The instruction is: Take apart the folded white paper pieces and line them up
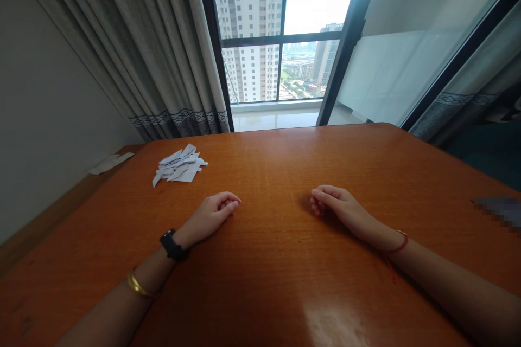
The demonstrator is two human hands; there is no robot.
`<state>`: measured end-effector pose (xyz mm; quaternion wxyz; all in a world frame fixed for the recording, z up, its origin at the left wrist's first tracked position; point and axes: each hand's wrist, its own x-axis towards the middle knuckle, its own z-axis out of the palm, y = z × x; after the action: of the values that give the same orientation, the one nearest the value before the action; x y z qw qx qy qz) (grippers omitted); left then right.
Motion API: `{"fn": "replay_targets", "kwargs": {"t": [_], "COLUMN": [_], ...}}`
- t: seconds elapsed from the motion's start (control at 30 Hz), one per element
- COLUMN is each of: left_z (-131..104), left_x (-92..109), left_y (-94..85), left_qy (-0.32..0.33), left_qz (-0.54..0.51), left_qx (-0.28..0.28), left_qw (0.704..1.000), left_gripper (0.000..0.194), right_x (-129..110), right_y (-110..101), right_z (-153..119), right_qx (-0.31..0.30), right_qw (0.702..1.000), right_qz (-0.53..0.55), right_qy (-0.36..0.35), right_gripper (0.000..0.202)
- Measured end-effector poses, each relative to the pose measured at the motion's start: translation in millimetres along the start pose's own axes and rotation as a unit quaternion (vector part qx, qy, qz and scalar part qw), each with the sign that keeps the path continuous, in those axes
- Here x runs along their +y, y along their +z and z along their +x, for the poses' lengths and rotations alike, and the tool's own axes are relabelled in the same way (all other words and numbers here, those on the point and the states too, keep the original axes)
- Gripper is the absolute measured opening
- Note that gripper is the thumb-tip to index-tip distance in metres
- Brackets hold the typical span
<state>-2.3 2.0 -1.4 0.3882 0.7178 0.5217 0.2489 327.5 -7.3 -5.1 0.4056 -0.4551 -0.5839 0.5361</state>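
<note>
My left hand [220, 210] rests on its side on the brown wooden table [268, 282], fingers loosely curled in and the thumb close to the index finger. Nothing shows in it. Farther off, beyond that hand, lies a heap of torn white paper pieces [181, 165], not touched by either hand. My right hand [336, 201] is also on the table, closed in a loose fist with nothing visible in its fingers. A stretch of bare wood separates the two hands.
At the right edge of the table is a dark, pixelated flat object [499, 210] whose kind I cannot tell. A pale flat piece [110, 163] lies on a ledge past the table's left side. Grey curtains [163, 49] and a window stand behind the far edge.
</note>
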Motion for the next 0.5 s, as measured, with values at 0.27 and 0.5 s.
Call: {"fn": "replay_targets", "kwargs": {"t": [0.27, 0.5], "left_z": [0.0, 0.0], "left_x": [1.2, -0.3], "left_y": [-0.6, -0.3], "left_qy": [0.0, 0.002], "left_qz": [0.001, -0.001], "left_qx": [0.001, 0.004], "left_qw": [1.0, 1.0], "left_gripper": [0.035, 0.035], "right_x": [-0.9, 0.4], "right_y": [-0.2, 0.0], "right_z": [-0.4, -0.4], "right_qx": [0.001, -0.002], "right_qw": [1.0, 1.0], "right_qz": [-0.007, 0.009], "right_qy": [0.0, 0.003], "right_gripper": [0.04, 0.038]}}
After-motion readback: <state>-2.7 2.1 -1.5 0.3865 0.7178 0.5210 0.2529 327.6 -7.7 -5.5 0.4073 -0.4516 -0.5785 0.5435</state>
